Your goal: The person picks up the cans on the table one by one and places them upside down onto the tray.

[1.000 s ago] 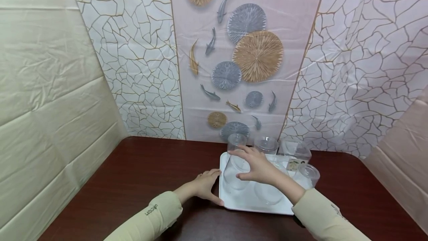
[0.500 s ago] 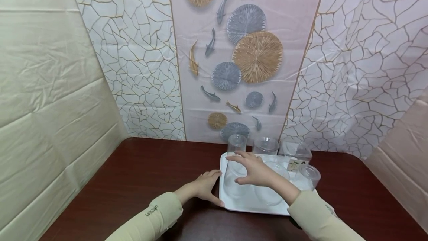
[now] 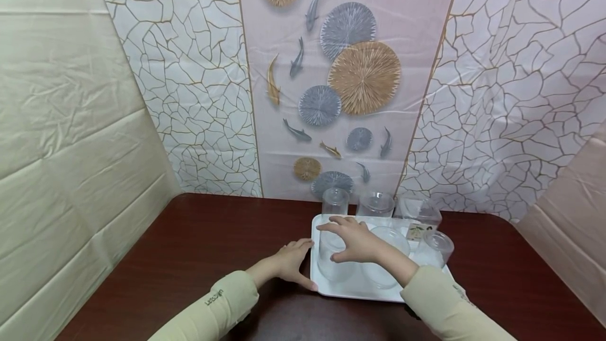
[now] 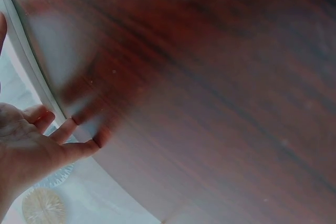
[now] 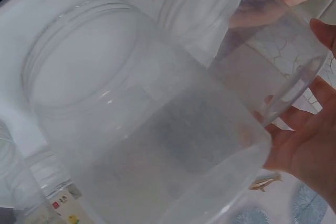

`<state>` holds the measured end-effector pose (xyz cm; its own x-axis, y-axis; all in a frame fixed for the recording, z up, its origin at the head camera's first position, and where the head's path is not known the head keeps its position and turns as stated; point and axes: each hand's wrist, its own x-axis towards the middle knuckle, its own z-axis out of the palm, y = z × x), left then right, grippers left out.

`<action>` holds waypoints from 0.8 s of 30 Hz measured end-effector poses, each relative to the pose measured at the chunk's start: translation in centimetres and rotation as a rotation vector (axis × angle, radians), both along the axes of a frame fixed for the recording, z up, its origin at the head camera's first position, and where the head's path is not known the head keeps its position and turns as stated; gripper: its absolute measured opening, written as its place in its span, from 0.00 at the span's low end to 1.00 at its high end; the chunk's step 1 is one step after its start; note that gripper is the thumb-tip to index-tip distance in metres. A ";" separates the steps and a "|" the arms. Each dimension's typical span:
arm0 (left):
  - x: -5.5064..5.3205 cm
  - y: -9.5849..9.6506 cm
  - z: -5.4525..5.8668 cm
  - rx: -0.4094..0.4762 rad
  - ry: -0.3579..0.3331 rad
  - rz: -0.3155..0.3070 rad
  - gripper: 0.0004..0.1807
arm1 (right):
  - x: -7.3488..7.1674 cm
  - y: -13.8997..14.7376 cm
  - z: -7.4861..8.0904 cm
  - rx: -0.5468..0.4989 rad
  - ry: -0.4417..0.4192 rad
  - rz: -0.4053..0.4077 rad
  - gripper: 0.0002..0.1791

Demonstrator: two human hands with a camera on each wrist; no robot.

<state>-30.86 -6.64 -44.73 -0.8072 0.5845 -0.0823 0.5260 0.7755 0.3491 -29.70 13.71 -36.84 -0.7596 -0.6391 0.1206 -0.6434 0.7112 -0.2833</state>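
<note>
A white tray (image 3: 326,289) bears several clear plastic jars standing upside down. My left hand (image 3: 291,263) spreads along the tray's left edge, its thumb near the front corner and its fingertips farther back. In the left wrist view, the fingers (image 4: 79,148) lie by the tray rim and the table. My right hand (image 3: 357,241) is curved round the upper end of the front-left plastic jar (image 3: 333,267), thumb on the near side, fingers on the far side. The right wrist view has that plastic jar (image 5: 252,72) between thumb and fingers, beside a wider jar (image 5: 152,114).
Behind stand a narrow jar (image 3: 335,201), a wider jar (image 3: 375,204) and a boxy container (image 3: 416,212) with a label. A small jar (image 3: 435,249) is at the tray's right. The dark wooden table (image 3: 227,236) meets a patterned cloth wall (image 3: 208,120) at the back.
My right hand has moved slightly left and toward me, and the front-left plastic jar has shifted toward me with it. The left hand has stayed at the tray edge.
</note>
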 end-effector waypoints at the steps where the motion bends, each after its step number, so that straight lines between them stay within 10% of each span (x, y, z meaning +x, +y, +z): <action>1: 0.0 0.0 0.0 -0.001 0.000 0.000 0.56 | 0.0 -0.1 0.0 0.007 0.000 0.002 0.35; 24: -0.2 -0.2 -0.2 -0.018 -0.050 0.010 0.57 | 0.2 -0.5 1.1 0.102 -0.067 0.040 0.36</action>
<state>-31.11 -6.82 -44.90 -0.8076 0.5745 -0.1329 0.5006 0.7871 0.3604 -29.50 13.20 -35.71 -0.7372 -0.6757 0.0032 -0.6541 0.7125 -0.2540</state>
